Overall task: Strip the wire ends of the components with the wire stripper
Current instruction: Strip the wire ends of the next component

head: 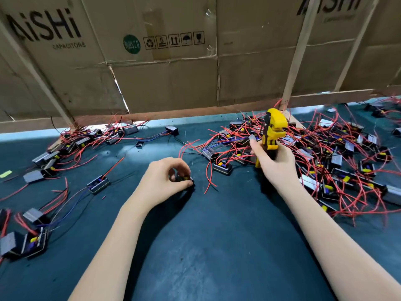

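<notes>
Head view takes in two bare forearms reaching over a dark teal mat [206, 246], soft and faintly scuffed. One yellow wire stripper [272, 133], chunky moulded plastic with dark metal along its front edge, stands upright in the right hand [274, 164], whose fingers are wrapped round its handles just in front of the big heap. The left hand [165, 177] is curled down on the mat, thumb and fingertips pinching one small black component [185, 180] with a speck of yellow showing; most of it is hidden under the fingers. One component [222, 167] with a yellow part and thin red leads lies just beside it, between the two hands.

Right of the stripper sits the heap of components [338, 166], far too tangled to count: little black boxy housings, some grey-faced, threaded through with springy red wires. A looser scatter [71, 144] lies along the left, roughly a dozen or more, with a few blue and black leads among the red. One lone piece [98, 184] sits apart, mid-left.

Behind stand creased cardboard sheets [162, 72] printed "AiSHi CAPACITORS", braced by pale wooden battens [295, 55].
</notes>
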`<state>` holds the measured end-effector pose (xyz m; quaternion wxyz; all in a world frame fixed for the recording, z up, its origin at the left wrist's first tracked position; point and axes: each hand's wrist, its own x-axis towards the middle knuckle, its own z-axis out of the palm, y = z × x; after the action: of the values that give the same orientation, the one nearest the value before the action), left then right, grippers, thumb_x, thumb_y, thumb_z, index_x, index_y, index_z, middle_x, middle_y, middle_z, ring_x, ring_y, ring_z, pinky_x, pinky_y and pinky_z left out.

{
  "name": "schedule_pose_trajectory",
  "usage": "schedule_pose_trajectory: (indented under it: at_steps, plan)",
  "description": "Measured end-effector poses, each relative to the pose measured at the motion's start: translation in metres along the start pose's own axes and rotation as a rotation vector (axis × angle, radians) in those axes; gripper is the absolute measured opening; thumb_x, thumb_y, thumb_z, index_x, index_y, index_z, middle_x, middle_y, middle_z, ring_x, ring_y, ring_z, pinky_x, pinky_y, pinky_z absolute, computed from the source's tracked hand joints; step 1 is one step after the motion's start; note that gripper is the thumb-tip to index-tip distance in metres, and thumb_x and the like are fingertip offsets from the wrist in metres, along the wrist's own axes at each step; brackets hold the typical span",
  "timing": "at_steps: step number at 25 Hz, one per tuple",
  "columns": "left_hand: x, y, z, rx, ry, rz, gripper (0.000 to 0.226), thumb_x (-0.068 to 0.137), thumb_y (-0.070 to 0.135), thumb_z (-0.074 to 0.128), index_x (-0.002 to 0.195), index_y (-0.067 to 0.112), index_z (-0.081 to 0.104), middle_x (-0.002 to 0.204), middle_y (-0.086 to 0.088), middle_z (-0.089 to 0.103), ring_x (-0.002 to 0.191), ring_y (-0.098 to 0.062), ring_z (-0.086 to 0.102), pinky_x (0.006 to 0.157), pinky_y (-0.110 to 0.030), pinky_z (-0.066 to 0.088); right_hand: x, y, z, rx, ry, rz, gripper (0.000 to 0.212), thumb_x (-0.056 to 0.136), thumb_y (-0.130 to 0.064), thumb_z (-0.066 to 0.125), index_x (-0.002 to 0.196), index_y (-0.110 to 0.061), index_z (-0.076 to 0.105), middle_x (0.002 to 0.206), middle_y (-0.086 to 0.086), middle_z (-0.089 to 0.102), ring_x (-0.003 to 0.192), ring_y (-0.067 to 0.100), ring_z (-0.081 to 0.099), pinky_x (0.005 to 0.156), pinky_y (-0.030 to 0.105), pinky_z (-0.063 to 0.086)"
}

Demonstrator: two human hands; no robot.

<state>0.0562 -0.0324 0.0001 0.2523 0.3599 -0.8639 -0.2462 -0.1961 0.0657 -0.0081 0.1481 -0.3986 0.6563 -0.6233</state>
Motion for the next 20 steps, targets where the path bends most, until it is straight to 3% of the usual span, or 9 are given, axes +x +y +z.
schedule_pose_trajectory:
  at_steps: [2, 5, 10, 14, 17, 19, 20]
  plan:
    - [0.000, -0.001, 0.001, -0.008, 0.024, 0.004, 0.016, 0.072, 0.018, 0.085, 0.077, 0.027, 0.074, 0.077, 0.007, 0.070, 0.064, -0.010, 0.055, 0.066, -0.025, 0.047, -0.003, -0.005, -0.002, 0.145, -0.058, 0.012, 0.040, 0.091, -0.039, 0.066, 0.071, -0.005, 0.064, 0.072, 0.015, 0.066, 0.069, 0.027, 0.060, 0.075, 0.039, 0.049]
    - [0.002, -0.001, 0.005, -0.044, 0.074, -0.003, 0.011, 0.074, 0.017, 0.084, 0.077, 0.026, 0.079, 0.075, 0.007, 0.069, 0.066, -0.009, 0.056, 0.064, -0.019, 0.043, -0.010, -0.018, -0.006, 0.402, -0.343, 0.060, 0.039, 0.089, -0.037, 0.065, 0.072, -0.002, 0.067, 0.071, 0.018, 0.066, 0.070, 0.032, 0.066, 0.068, 0.034, 0.055]
    - [0.002, 0.001, 0.010, -0.116, 0.094, -0.048, 0.004, 0.077, 0.018, 0.083, 0.079, 0.020, 0.080, 0.071, 0.012, 0.069, 0.060, -0.003, 0.049, 0.059, -0.008, 0.035, -0.022, -0.026, -0.002, 0.237, -0.589, 0.090, 0.040, 0.080, -0.039, 0.068, 0.086, 0.001, 0.071, 0.085, 0.014, 0.074, 0.082, 0.026, 0.072, 0.069, 0.023, 0.054]
    - [0.002, 0.000, 0.010, -0.110, 0.078, -0.058, 0.004, 0.081, 0.017, 0.079, 0.081, 0.021, 0.081, 0.075, 0.010, 0.072, 0.060, -0.002, 0.048, 0.057, -0.008, 0.034, -0.022, -0.027, -0.011, 0.162, -0.781, 0.190, 0.045, 0.082, -0.044, 0.068, 0.089, 0.000, 0.069, 0.091, 0.016, 0.073, 0.090, 0.028, 0.071, 0.075, 0.028, 0.051]
    - [0.002, 0.000, 0.010, -0.118, 0.055, -0.055, 0.006, 0.084, 0.017, 0.076, 0.080, 0.020, 0.079, 0.076, 0.008, 0.073, 0.062, -0.003, 0.049, 0.058, -0.012, 0.036, -0.026, -0.027, -0.004, 0.200, -0.728, 0.210, 0.042, 0.081, -0.045, 0.067, 0.074, -0.004, 0.061, 0.072, 0.014, 0.063, 0.070, 0.028, 0.064, 0.067, 0.030, 0.048]
    - [0.002, 0.001, 0.010, -0.133, 0.025, -0.046, 0.008, 0.087, 0.017, 0.073, 0.079, 0.019, 0.075, 0.077, 0.008, 0.072, 0.067, -0.005, 0.051, 0.069, -0.023, 0.043, -0.027, -0.024, 0.002, 0.095, -0.530, 0.153, 0.040, 0.079, -0.050, 0.072, 0.061, -0.017, 0.057, 0.061, 0.003, 0.056, 0.060, 0.017, 0.054, 0.065, 0.027, 0.043]
    - [0.001, 0.001, 0.009, -0.145, 0.004, -0.040, 0.009, 0.088, 0.017, 0.071, 0.079, 0.019, 0.073, 0.077, 0.008, 0.070, 0.070, -0.007, 0.052, 0.072, -0.026, 0.044, -0.024, -0.020, 0.003, -0.070, -0.390, 0.068, 0.043, 0.078, -0.053, 0.074, 0.056, -0.021, 0.054, 0.055, -0.007, 0.052, 0.055, 0.012, 0.048, 0.062, 0.025, 0.039]
